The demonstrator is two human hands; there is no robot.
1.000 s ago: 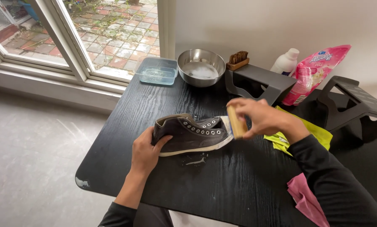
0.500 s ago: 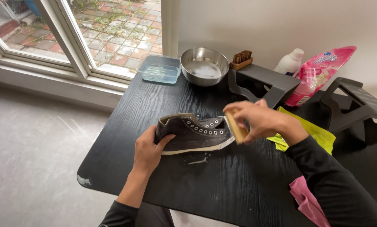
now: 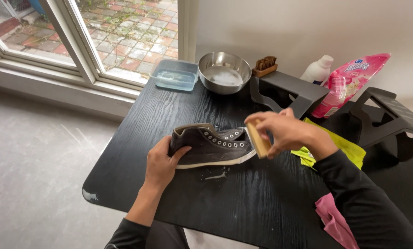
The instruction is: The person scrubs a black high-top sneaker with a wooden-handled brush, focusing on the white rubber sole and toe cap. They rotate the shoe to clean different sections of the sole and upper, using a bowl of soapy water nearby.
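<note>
while gripped, dark sneaker (image 3: 211, 146), white sole, brush (image 3: 259, 139)

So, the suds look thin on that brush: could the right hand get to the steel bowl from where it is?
Probably yes. The right hand holds the brush at the shoe's toe, and the table between it and the steel bowl looks bare.

**Materials and finishes observed**

Desk (image 3: 271, 203): black wood, open grain visible, slightly sheened where wet. Shoe (image 3: 213, 146): dark matt cloth upper, metal eyelets, pale smooth rubber sole edge. Brush (image 3: 260, 140): bare light wood block. Bowl (image 3: 225, 71): polished metal, glossy. Tray (image 3: 175, 75): clear smooth plastic. Pouch (image 3: 349, 83): glossy pink plastic film. Cloths: yellow cloth (image 3: 342, 147) and pink cloth (image 3: 335, 221), both matt.
</note>
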